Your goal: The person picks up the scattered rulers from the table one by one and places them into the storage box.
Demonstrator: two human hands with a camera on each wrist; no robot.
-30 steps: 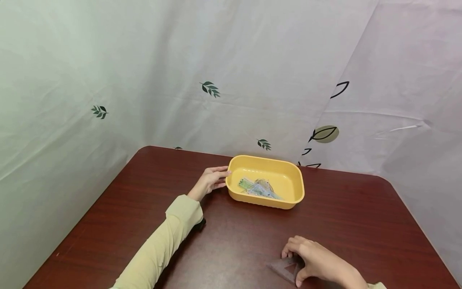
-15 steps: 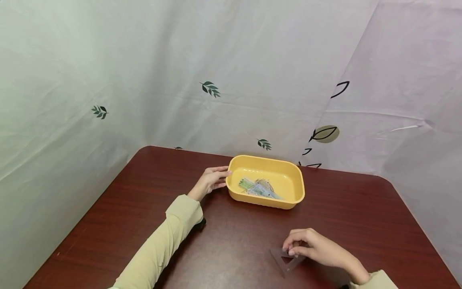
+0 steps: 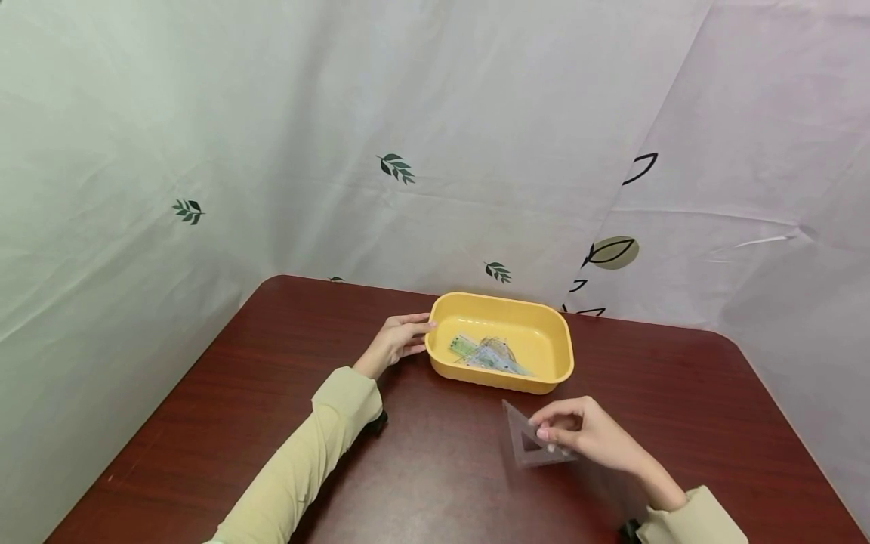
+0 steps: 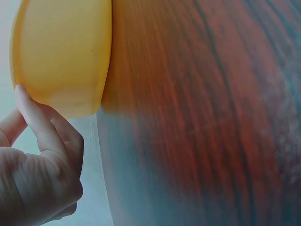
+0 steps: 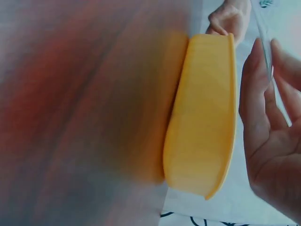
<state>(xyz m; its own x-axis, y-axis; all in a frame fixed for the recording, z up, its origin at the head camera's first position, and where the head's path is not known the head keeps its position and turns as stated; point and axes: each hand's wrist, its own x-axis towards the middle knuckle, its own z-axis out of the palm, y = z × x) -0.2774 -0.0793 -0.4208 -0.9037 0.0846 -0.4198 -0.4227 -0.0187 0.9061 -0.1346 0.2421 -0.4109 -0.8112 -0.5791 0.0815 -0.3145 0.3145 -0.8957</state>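
Observation:
A transparent triangular set square (image 3: pixel 533 446) is held up in the head view, pinched between thumb and fingers of my right hand (image 3: pixel 598 434). It stands in front of the yellow plastic basin (image 3: pixel 503 381). In the right wrist view the set square (image 5: pixel 263 37) appears edge-on between thumb and fingers. My left hand (image 3: pixel 394 341) holds the basin's left end, the thumb at the rim and other fingers against the outer wall. The left wrist view shows that hand (image 4: pixel 42 160) at the basin (image 4: pixel 66 52). Inside the basin lie several clear plastic pieces (image 3: pixel 489 355), one partly green.
The dark red wooden table (image 3: pixel 435 468) carries the basin near its far edge. Pale cloth (image 3: pixel 326 151) with leaf prints hangs behind and beside the table.
My right hand has lifted the set square off the table and moved it forward towards the basin, tilting it more upright. The left hand and the basin have stayed in place.

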